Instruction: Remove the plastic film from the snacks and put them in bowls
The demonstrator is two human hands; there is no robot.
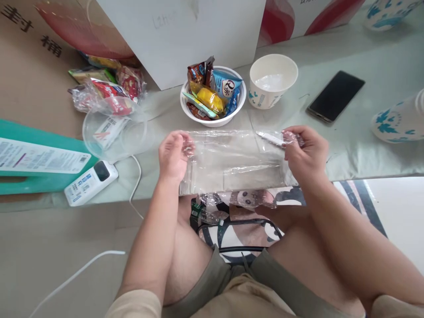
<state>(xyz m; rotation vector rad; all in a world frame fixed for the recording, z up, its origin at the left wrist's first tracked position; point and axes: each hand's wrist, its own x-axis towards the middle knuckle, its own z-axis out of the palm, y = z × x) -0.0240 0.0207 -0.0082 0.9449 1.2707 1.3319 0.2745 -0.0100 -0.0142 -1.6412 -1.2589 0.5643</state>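
Note:
A clear plastic bag (232, 159) is stretched flat between my two hands at the table's front edge. My left hand (174, 154) is closed, pinching the bag's left end. At the other end my right hand (306, 152) also pinches the plastic. A slim white object (270, 138) with a pointed tip sticks out by my right fingers; whether it lies in or behind the film I cannot tell. Just beyond the bag stands a white bowl (243, 95) full of wrapped snacks (212, 97). Beside it is a paper cup (266, 99) with clear plastic inside.
A black phone (336, 95) and another paper cup (397, 119) are on the right. To the left are a clear plastic tub (89, 132), packaged snacks (112, 90), a power strip (91, 183) with a white cable (137, 172), and a green container (33, 132). White boxes (185, 39) stand behind.

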